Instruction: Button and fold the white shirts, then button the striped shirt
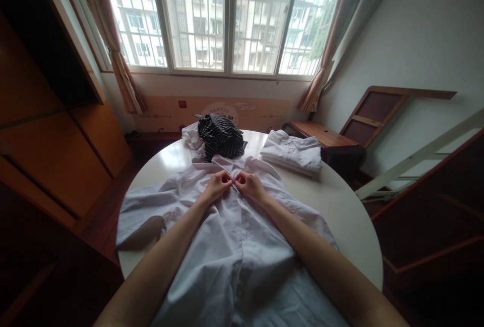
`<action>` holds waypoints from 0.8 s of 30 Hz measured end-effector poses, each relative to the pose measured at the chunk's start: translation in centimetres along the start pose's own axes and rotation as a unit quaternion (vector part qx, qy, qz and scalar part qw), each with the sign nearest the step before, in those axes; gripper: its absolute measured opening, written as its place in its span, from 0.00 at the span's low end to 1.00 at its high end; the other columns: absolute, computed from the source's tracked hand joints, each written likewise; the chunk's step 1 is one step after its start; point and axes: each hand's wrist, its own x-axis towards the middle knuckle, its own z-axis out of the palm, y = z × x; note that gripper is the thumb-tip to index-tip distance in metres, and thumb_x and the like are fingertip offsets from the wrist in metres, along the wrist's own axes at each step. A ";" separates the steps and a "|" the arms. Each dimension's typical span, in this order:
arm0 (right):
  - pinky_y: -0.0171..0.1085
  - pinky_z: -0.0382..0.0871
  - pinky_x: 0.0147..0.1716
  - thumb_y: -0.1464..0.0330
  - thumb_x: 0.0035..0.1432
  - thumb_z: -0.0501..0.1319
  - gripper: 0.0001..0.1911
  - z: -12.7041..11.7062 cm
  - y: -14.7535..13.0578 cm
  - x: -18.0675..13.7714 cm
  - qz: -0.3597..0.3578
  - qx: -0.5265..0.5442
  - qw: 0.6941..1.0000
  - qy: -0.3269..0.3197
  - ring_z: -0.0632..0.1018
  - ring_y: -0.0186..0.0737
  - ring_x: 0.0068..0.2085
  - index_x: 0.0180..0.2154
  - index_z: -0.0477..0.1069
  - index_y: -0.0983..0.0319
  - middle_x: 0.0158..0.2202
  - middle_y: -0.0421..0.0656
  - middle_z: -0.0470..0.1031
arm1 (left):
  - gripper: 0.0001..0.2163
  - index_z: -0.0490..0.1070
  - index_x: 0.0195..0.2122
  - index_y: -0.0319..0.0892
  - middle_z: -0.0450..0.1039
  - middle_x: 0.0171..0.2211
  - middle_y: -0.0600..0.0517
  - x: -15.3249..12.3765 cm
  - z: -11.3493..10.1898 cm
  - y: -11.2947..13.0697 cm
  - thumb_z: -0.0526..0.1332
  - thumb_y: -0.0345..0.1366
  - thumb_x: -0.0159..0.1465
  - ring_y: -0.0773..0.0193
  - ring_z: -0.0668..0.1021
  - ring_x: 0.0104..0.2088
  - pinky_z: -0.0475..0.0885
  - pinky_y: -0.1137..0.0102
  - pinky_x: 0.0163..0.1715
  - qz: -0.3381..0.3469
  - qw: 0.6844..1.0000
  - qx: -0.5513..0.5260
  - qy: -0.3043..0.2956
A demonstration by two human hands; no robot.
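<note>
A white button-up shirt (212,241) lies spread front side up over the round table, its collar toward the window and its sleeves out to both sides. Just below the collar, my left hand (219,184) pinches the left edge of the front placket. My right hand (247,184) pinches the other edge right beside it, and the fingertips of both hands nearly meet. Any button between the fingers is too small to make out. Lower down, the placket runs toward me with small buttons along it.
On the white round table (351,216), a black-and-white striped cloth (222,136) lies crumpled on white fabric (191,140) beyond the collar. Folded white shirts (291,150) are stacked at the back right. Past the table stand a wooden cabinet (325,133) and a window (196,19).
</note>
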 end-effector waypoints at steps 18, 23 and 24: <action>0.30 0.59 0.26 0.66 0.51 0.55 0.07 -0.3 -0.3 -0.1 0.012 -0.026 0.999 -0.032 0.70 0.33 0.25 0.29 0.68 0.62 0.24 0.40 0.72 | 0.04 0.67 0.22 0.39 0.69 0.21 0.54 0.2 0.5 -0.3 0.57 0.34 0.50 0.69 0.70 0.23 0.62 0.75 0.24 0.017 1.000 0.013 0.007; 0.30 0.59 0.26 0.66 0.51 0.55 0.06 -0.2 -0.2 -0.1 0.005 -0.025 0.999 -0.033 0.70 0.33 0.25 0.29 0.68 0.62 0.23 0.40 0.72 | 0.04 0.66 0.22 0.39 0.68 0.20 0.55 0.1 0.4 0.0 0.58 0.34 0.50 0.70 0.69 0.22 0.62 0.75 0.24 0.004 1.000 0.022 0.008; 0.30 0.59 0.26 0.67 0.51 0.55 0.06 -0.2 -0.2 -0.1 0.003 -0.023 0.999 -0.032 0.71 0.33 0.25 0.29 0.68 0.62 0.24 0.40 0.72 | 0.04 0.66 0.22 0.39 0.68 0.20 0.55 0.1 0.3 0.1 0.58 0.33 0.50 0.70 0.69 0.22 0.62 0.75 0.24 0.001 1.000 0.021 0.009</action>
